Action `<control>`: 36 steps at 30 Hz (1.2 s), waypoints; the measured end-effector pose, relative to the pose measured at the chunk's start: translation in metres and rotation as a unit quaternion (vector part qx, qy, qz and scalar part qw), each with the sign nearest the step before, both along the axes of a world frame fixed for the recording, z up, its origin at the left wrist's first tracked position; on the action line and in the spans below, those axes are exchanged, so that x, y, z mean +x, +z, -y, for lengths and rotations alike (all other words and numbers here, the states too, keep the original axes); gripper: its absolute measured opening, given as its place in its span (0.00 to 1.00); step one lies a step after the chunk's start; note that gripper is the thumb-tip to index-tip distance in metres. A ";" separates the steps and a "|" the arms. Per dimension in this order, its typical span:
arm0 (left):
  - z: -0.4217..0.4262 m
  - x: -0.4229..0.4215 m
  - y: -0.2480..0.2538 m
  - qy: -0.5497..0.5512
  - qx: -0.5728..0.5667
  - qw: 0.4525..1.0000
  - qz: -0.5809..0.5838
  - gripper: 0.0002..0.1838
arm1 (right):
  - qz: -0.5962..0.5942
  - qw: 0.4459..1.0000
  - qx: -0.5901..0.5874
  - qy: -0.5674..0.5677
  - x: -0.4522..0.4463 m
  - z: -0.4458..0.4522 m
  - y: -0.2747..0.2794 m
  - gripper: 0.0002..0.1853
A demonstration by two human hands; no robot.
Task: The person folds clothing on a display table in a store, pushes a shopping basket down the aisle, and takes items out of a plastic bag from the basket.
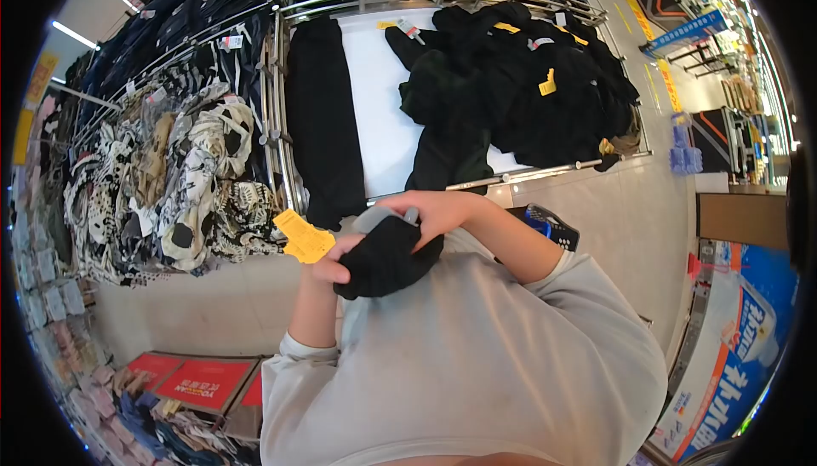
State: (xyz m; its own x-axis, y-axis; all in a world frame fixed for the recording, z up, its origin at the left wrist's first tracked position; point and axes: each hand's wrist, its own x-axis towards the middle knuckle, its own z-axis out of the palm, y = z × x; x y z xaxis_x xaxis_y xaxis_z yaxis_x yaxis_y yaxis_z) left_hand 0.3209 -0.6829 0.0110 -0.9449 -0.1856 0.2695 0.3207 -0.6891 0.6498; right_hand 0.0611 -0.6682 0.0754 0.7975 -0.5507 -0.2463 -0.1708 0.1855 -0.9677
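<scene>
I hold a bunched black garment (387, 260) close to my chest; its exact kind is hidden by the folds. My left hand (328, 268) grips its left side, thumb on top, and a yellow tag (304, 238) sticks out beside the fingers. My right hand (436, 212) is closed on the upper edge, where a bit of grey shows. Just beyond lies a long folded black garment (328, 117) on a white-topped display table (374, 108). To its right is a loose heap of black clothes (511, 91) with yellow and white tags.
A metal rail (274, 108) separates the table from a pile of patterned black-and-white clothes (191, 185) on the left. Dark garments hang at the back left. Red sign boards (197, 381) stand at lower left. A dark basket (551, 229) is behind my right arm.
</scene>
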 end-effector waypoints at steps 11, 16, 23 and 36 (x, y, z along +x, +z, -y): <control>0.012 0.024 -0.020 0.188 0.180 0.960 0.101 0.56 | 0.091 0.831 0.094 -0.540 -0.003 -0.021 -0.031 0.34; 0.000 0.014 -0.024 0.198 0.190 0.937 0.215 0.43 | 0.057 0.808 0.066 -0.582 -0.003 -0.023 -0.018 0.33; 0.008 0.007 -0.002 0.347 0.218 0.852 0.327 0.19 | 0.059 0.849 0.085 -0.519 -0.012 -0.030 -0.020 0.34; 0.017 0.040 0.030 0.367 0.045 0.882 0.292 0.16 | -0.041 0.974 0.089 -0.204 0.037 -0.049 -0.078 0.28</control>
State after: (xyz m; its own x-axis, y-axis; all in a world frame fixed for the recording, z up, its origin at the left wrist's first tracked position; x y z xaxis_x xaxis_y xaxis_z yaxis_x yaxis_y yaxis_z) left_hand 0.3610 -0.6996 0.0407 -0.5340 -0.8012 -0.2701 0.3304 -0.4918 0.8056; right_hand 0.0982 -0.6196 -0.0025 0.4951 -0.7601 -0.4209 -0.1237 0.4178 -0.9001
